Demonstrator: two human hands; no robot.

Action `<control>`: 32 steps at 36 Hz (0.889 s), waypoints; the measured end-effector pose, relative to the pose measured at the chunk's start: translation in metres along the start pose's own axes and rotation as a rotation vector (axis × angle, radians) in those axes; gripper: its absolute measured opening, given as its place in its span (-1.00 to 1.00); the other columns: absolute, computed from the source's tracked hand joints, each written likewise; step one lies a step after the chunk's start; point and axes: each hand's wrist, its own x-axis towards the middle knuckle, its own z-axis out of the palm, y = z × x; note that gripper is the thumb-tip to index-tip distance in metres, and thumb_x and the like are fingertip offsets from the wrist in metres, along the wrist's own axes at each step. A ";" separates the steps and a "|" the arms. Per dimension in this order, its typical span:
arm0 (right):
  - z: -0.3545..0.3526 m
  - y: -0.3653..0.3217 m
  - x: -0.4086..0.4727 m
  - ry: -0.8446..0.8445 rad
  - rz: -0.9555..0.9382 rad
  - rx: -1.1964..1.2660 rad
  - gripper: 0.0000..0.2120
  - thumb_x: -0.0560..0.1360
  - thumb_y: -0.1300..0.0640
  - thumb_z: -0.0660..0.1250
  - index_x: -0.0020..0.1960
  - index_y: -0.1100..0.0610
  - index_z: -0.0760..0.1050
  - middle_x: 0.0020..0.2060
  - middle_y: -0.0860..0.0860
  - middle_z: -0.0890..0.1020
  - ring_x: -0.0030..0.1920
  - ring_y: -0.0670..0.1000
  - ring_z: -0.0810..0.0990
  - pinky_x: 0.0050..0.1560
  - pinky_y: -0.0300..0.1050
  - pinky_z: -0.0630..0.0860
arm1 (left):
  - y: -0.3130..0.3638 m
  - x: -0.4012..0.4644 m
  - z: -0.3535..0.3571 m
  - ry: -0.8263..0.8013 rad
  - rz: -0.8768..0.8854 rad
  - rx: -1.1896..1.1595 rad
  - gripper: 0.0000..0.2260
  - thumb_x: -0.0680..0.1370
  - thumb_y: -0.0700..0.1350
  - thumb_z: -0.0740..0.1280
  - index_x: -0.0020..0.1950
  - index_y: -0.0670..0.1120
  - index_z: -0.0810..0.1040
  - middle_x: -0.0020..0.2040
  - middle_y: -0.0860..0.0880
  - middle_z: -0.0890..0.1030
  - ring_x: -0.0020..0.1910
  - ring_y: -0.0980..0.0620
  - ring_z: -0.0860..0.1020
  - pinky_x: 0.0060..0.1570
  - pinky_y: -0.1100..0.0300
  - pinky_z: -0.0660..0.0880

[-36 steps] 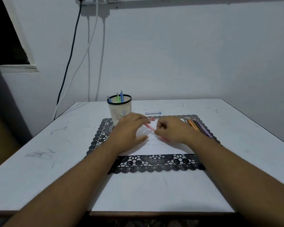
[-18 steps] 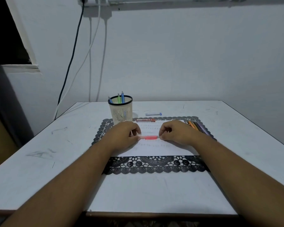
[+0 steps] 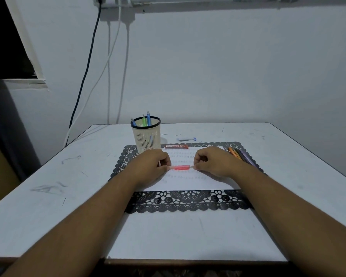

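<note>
both hands pinch a red pen — three pens in the mesh cup.

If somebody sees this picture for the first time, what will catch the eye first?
First the pink pen, held level between the left hand and the right hand, each pinching one end over the white paper. Next the black lace mat under that paper, and the white mesh cup with pens standing at the mat's far left corner.
</note>
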 end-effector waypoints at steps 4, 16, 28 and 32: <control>-0.004 0.005 0.000 0.057 0.024 -0.042 -0.88 0.55 0.08 0.51 -0.16 -0.02 0.64 -0.25 -0.17 0.65 -0.24 -0.20 0.56 -0.25 -0.23 0.40 | 0.002 -0.001 -0.001 -0.002 -0.008 -0.007 -0.93 0.60 0.06 0.41 -0.08 0.17 0.59 -0.10 0.22 0.56 -0.09 0.29 0.49 -0.23 0.27 0.37; 0.015 -0.016 0.009 0.105 -0.007 0.108 -0.91 0.56 0.11 0.49 -0.13 0.04 0.67 -0.20 -0.08 0.69 -0.13 -0.06 0.66 -0.11 -0.09 0.58 | 0.003 0.001 0.000 -0.005 0.028 -0.016 -0.96 0.59 0.03 0.40 -0.06 0.13 0.60 -0.11 0.21 0.55 -0.06 0.29 0.48 -0.19 0.23 0.42; -0.005 0.003 -0.002 0.075 0.050 0.315 -0.91 0.55 0.25 0.47 -0.10 0.11 0.71 -0.18 -0.04 0.73 -0.22 -0.25 0.66 -0.30 -0.43 0.47 | 0.001 0.001 0.002 -0.014 0.041 -0.036 -0.94 0.60 0.04 0.41 -0.06 0.13 0.60 -0.12 0.20 0.56 -0.08 0.28 0.48 -0.16 0.18 0.48; -0.007 0.004 -0.006 -0.028 0.044 0.332 -0.95 0.52 0.28 0.51 -0.11 0.19 0.72 -0.30 -0.09 0.73 -0.30 -0.27 0.66 -0.31 -0.47 0.48 | -0.001 0.002 0.003 -0.010 0.045 -0.030 -0.94 0.60 0.06 0.40 -0.07 0.16 0.59 -0.13 0.22 0.55 -0.06 0.29 0.47 -0.20 0.22 0.44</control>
